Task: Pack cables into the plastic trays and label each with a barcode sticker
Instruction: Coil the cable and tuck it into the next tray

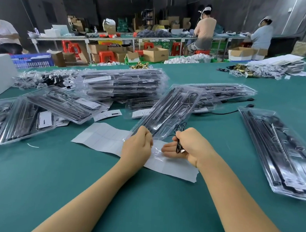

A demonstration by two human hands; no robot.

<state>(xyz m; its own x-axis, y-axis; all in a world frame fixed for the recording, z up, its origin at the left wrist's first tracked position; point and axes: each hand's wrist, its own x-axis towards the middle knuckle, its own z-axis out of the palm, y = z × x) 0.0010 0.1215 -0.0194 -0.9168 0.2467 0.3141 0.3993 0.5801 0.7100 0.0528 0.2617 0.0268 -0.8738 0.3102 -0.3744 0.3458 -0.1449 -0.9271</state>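
On green table (140,198), left hand (137,144) gripping near end of clear tray (167,109) tilted above white sheet (105,137), right hand (190,145) curled round black cable (179,137) beside tray, tray stacks (121,83) behind.

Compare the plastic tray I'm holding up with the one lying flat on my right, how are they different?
The held tray is tilted up off the green table, its near end in the left hand; the right-side tray lies flat, untouched. The held tray angles away to the right, the other to the left. The right hand grips a black cable beside the held tray only. Both are long, clear and hold dark parts.
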